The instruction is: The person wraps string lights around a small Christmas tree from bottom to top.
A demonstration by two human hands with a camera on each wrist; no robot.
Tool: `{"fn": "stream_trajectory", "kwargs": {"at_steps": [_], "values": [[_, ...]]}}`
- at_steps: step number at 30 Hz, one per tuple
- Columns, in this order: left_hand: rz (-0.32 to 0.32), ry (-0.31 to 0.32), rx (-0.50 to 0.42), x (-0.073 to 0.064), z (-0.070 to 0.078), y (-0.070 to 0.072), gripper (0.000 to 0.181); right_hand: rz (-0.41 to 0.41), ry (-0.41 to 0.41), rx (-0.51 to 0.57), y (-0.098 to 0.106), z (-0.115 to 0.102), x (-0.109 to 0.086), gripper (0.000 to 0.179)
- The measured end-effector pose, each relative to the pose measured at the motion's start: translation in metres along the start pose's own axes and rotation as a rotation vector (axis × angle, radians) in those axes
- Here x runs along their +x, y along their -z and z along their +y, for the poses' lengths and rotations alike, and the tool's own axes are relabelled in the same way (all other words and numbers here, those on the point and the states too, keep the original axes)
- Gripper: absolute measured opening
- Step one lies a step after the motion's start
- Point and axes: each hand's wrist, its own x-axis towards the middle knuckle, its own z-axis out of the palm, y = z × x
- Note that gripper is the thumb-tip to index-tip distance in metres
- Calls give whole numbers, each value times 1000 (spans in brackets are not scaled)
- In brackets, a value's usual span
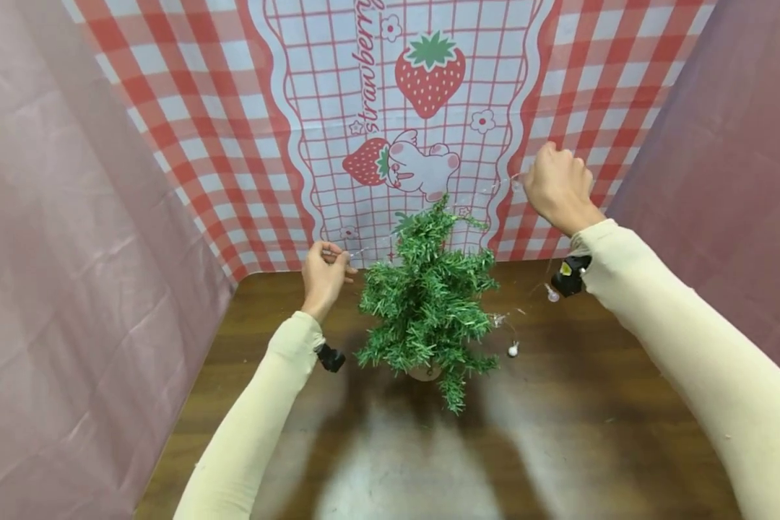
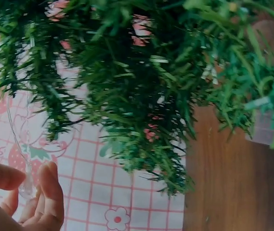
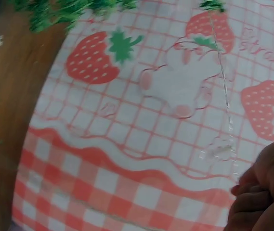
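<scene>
At centre of the head view, the tree (image 1: 429, 296) is stood on the table (image 1: 598, 404). The wire (image 3: 225, 91), partly hidden behind it, is pinched by the left hand (image 1: 325, 273) at centre-left and clamped in the curled right hand (image 1: 561, 188), upper right.

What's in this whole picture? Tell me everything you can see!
Tree: one, green, on the table, between the hands
Base: one, pale, under the tree
Wire: at least one, silvery, between the hands
Bulbs: at least two, whitish, right of the tree
Table: one, brown, under the tree
Cloth: one, red and white, behind the tree
Curtains: two, pink, either side
Cameras: two, black, at the wrists
Sleeves: two, cream, on the arms
Left hand: one, pinching wire
Right hand: one, holding wire
</scene>
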Motion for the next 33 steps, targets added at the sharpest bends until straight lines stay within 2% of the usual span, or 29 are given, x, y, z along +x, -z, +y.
{"fn": "stream_trajectory", "kwargs": {"at_steps": [4, 8, 11, 14, 17, 19, 21, 23, 27, 30, 33], "values": [[-40, 7, -170, -2, 5, 4, 20, 164, 62, 101, 13, -9, -3, 41], [-189, 36, -341, -10, 5, 16, 30, 294, 179, 179, 31, -27, -16, 38], [-340, 56, -367, -16, 4, 26, 34, 349, 283, 204, 46, -38, -28, 37], [-448, 54, -330, -21, 3, 34, 33, 386, 367, 204, 59, -47, -38, 36], [-497, 51, -317, -25, 2, 40, 30, 411, 423, 219, 68, -53, -45, 35], [-517, 54, -342, -27, 1, 44, 28, 412, 459, 257, 73, -56, -49, 32], [-531, 60, -384, -29, 0, 47, 26, 378, 490, 323, 79, -59, -53, 29], [-551, 65, -419, -31, -2, 50, 22, 310, 517, 394, 87, -61, -59, 27], [-593, 68, -459, -35, -5, 55, 17, 112, 581, 471, 107, -62, -79, 21], [-622, 72, -463, -39, -8, 60, 19, -25, 634, 495, 121, -58, -95, 16], [-648, 68, -476, -42, -9, 64, 18, -148, 642, 557, 126, -50, -103, 14]]}}
